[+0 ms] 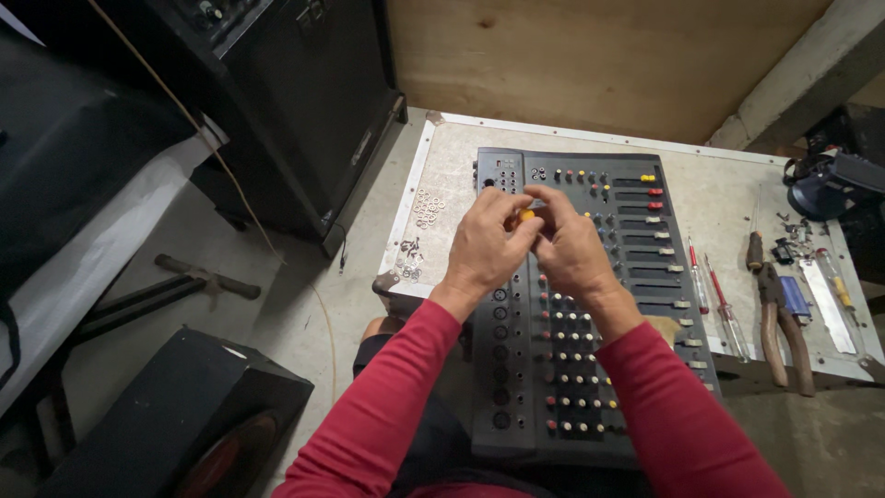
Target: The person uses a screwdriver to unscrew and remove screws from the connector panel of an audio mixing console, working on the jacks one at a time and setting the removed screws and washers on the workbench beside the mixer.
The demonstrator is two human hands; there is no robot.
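Knob: a small orange knob (526,216) is pinched between the fingertips of both hands, held just above the far left part of the mixer.
Left hand (486,247): fingers are curled closed, thumb and forefinger pressed on the knob.
Right hand (569,247): fingers are bent inward and closed at the knob's right side; how firmly it is gripped cannot be told.
Mixer (572,369): a dark audio mixing console is laid flat on the table, with rows of small knobs and, to the right, sliders.
Table (719,198): a grey, metal-edged top.
Washers (429,207): small rings and nuts are scattered left of the mixer.
Screwdrivers (714,295): two red-handled ones are laid right of the mixer.
Pliers (779,318): placed further right.
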